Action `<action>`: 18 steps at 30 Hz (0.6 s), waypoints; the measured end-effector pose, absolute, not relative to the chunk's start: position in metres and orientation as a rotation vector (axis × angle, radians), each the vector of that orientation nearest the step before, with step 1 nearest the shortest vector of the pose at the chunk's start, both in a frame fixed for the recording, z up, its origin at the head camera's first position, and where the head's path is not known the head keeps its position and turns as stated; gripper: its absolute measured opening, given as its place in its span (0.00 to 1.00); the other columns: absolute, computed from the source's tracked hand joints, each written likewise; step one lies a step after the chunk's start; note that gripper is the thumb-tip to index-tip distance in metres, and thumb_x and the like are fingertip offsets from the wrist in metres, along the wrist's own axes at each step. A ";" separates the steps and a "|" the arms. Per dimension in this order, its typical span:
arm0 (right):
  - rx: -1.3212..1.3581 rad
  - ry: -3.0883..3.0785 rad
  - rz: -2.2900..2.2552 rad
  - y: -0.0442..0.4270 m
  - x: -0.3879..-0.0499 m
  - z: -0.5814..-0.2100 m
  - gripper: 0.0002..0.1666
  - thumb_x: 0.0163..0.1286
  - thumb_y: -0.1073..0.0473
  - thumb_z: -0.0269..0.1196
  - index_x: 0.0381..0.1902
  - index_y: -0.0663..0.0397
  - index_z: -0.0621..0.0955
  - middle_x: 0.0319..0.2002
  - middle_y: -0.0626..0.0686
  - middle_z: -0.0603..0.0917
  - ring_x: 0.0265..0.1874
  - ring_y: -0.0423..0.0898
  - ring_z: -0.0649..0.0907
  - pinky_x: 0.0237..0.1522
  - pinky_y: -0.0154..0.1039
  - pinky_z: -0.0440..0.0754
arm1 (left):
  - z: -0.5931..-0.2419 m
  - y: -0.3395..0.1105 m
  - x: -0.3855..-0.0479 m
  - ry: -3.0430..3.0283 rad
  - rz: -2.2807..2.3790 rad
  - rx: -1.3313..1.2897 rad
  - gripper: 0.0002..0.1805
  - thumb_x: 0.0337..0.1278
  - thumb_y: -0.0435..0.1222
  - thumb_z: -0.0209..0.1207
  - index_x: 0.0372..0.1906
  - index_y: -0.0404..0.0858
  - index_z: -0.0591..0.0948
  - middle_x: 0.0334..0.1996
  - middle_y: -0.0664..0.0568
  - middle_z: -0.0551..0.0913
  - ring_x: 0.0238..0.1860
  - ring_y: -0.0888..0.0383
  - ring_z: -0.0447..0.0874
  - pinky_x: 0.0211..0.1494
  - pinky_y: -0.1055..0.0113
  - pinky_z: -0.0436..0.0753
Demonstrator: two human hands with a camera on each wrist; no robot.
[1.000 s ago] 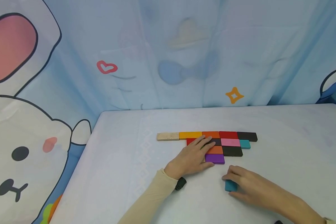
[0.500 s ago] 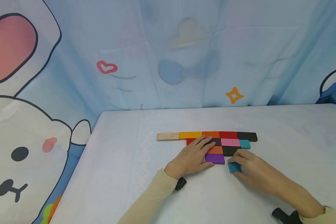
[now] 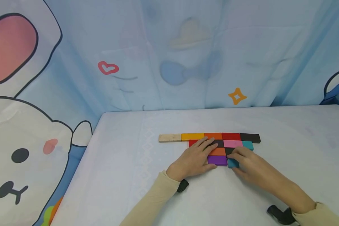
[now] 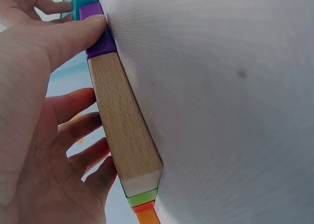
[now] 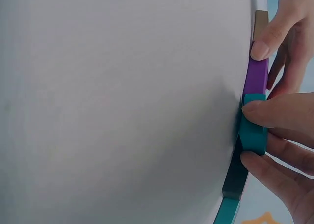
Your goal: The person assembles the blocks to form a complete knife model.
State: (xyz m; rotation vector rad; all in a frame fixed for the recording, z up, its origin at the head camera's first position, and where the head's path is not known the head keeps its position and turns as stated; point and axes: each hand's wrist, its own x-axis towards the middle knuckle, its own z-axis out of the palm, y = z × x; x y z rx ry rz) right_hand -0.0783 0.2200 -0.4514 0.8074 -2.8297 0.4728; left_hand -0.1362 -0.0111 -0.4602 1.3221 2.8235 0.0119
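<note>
My right hand (image 3: 254, 168) pinches a teal block (image 3: 233, 163) between thumb and fingers. The block sits at the right end of the nearest row, beside a purple block (image 3: 217, 160); in the right wrist view, the teal block (image 5: 254, 133) appears against the purple block (image 5: 256, 77). My left hand (image 3: 192, 160) rests over the rows with fingers spread, its thumb touching the purple block. A plain wooden block (image 4: 125, 121) lies under that hand, mostly hidden in the head view. Behind the teal block, a black block (image 3: 229, 151) is partly covered by my right fingers.
Farther back run rows of flat blocks, including natural wood (image 3: 169, 138), yellow (image 3: 192, 137), red (image 3: 231, 136), black (image 3: 250, 138), pink (image 3: 233, 143) and another teal block (image 3: 247, 145). They lie on a white-covered table (image 3: 115, 188). A printed blue curtain (image 3: 186, 56) hangs behind.
My right hand has carried the teal block away from me, up to the purple block's right end. My left hand has stayed in place on the rows.
</note>
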 end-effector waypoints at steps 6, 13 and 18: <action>0.812 -2.838 0.439 0.217 -0.079 -0.450 0.26 0.48 0.67 0.84 0.46 0.67 0.88 0.43 0.56 0.80 0.41 0.50 0.82 0.44 0.48 0.88 | -0.460 -0.011 -0.136 2.826 0.005 1.328 0.41 0.75 0.60 0.55 0.82 0.43 0.64 0.82 0.50 0.60 0.82 0.51 0.55 0.81 0.66 0.50; 0.844 -2.771 0.452 0.219 -0.081 -0.451 0.26 0.45 0.69 0.85 0.44 0.69 0.88 0.41 0.56 0.80 0.40 0.49 0.82 0.43 0.47 0.88 | -0.461 -0.010 -0.136 2.834 0.009 1.322 0.41 0.74 0.60 0.55 0.81 0.43 0.65 0.81 0.50 0.61 0.82 0.51 0.56 0.81 0.66 0.51; 0.859 -2.735 0.437 0.220 -0.082 -0.452 0.26 0.43 0.70 0.85 0.42 0.69 0.88 0.40 0.56 0.80 0.39 0.49 0.82 0.42 0.47 0.88 | -0.459 -0.010 -0.136 2.829 0.012 1.324 0.41 0.75 0.60 0.55 0.81 0.43 0.64 0.82 0.50 0.60 0.82 0.51 0.55 0.81 0.66 0.50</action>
